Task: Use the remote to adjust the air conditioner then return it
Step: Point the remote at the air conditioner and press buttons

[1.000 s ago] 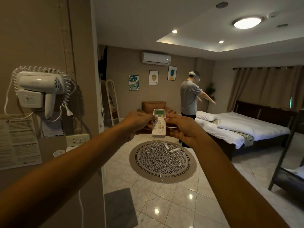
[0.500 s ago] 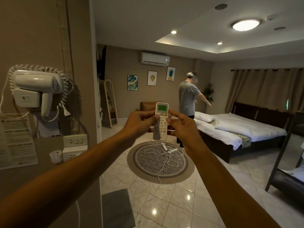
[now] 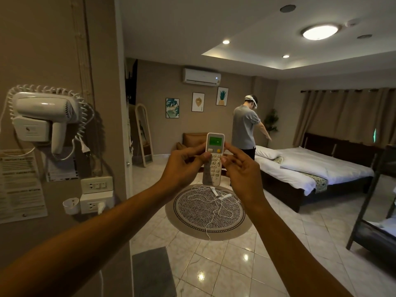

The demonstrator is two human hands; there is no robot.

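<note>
One remote [image 3: 213, 159] was held between two hands, left [image 3: 184, 166] and right [image 3: 242, 174]. One air conditioner [image 3: 201, 77] hung on the wall above three framed pictures [image 3: 198, 102]. There was one hair dryer [image 3: 42, 116], one round rug [image 3: 209, 211], one bed [image 3: 317, 170], and one other person [image 3: 245, 127].

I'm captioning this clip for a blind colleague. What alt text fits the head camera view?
Both hands, left hand and right hand, hold a white rectangular remote with a lit green screen upright, aimed toward a white wall-mounted air conditioner across a tiled bedroom. Another person in a grey shirt stands beside a white-sheeted bed.
</note>
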